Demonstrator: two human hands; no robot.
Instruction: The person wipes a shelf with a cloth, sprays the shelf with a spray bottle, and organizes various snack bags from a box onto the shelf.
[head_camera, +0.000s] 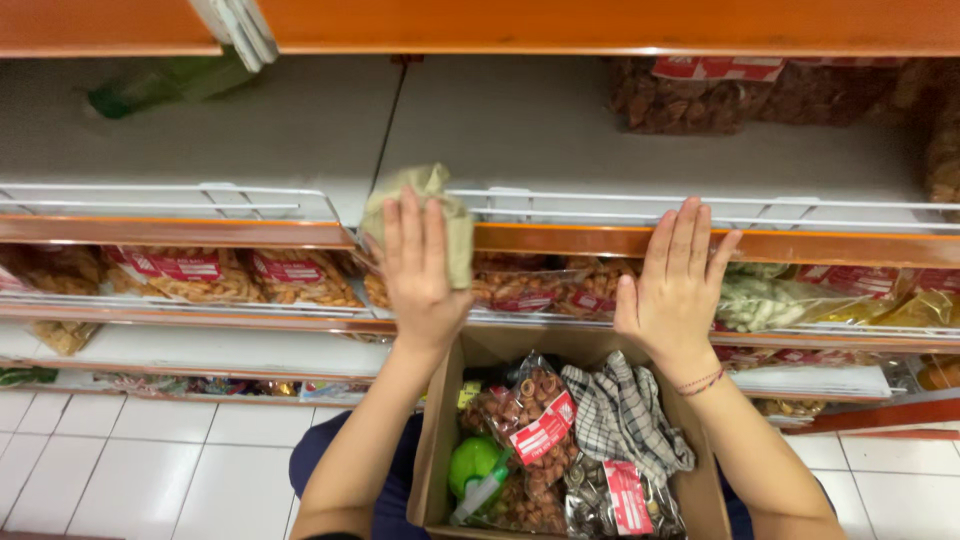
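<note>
My left hand (418, 268) presses a crumpled beige cloth (452, 222) against the orange front edge of a shop shelf (560, 241), fingers spread flat over the cloth. A little to the right, my right hand (675, 288) rests flat and open on the same orange edge, just below the white wire rail (600, 204). Neither hand grips anything else. Below both forearms sits an open cardboard box (438, 440) holding clear snack bags with red labels (528, 412), a checked cloth (625, 412) and a green spray bottle (474, 467).
The grey upper shelf board (300, 130) has brown snack bags (690, 100) at its back right. Lower shelves carry bagged snacks (190, 275) on the left and pale crackers (770, 300) on the right. White floor tiles (130, 450) lie at bottom left.
</note>
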